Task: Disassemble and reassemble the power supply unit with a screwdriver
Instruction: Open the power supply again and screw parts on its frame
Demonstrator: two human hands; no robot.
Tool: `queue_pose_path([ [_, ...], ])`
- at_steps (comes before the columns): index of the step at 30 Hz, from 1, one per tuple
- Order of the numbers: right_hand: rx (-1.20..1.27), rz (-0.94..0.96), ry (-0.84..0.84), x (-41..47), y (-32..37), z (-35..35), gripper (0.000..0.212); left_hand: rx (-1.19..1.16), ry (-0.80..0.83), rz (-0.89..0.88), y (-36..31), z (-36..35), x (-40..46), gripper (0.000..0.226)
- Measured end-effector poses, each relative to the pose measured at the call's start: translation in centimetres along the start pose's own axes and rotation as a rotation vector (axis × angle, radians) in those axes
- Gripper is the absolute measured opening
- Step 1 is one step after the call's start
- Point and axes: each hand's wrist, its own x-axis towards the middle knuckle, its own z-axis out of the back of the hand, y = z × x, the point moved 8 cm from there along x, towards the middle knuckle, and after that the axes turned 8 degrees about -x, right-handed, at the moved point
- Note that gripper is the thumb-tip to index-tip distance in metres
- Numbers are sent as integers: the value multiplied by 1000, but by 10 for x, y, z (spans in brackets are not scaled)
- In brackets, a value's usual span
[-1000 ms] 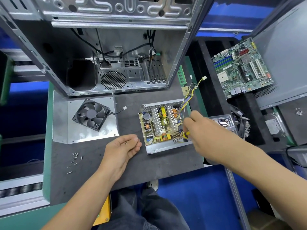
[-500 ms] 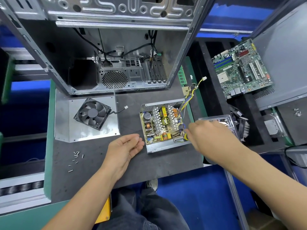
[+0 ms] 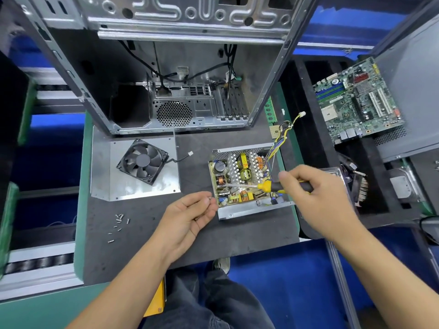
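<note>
1. The left forearm reaches up from the lower left, bare, with the wrist straight.
2. The left hand (image 3: pixel 190 213) lies palm up with its fingers loosely curled; a small screw (image 3: pixel 209 198) sits at the fingertips.
3. The right forearm comes in from the lower right, bare, angled toward the centre.
4. The right hand (image 3: pixel 318 195) shows its back to the camera, and its curled fingers grip the screwdriver (image 3: pixel 270 185) by its handle, the shaft pointing left.

dark work mat (image 3: pixel 147 245); open power supply unit (image 3: pixel 244 181), fan plate (image 3: pixel 123 184), loose screws (image 3: pixel 118 223), computer case (image 3: pixel 180 96)
</note>
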Motion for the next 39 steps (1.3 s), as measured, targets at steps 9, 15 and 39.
queue_pose_path([
  [9, 100, -38, 54, -10, -4, -23, 28, -24, 29, -57, -10, -10, -9, 18],
  [15, 104, -57, 92, -8, -7, -26, 30, -16, 24, -67, -10, -8, -8, 17],
  [39, 882, -456, 107, -6, -26, -60, 36, 160, 18, -164, -15, 1, -2, 16],
])
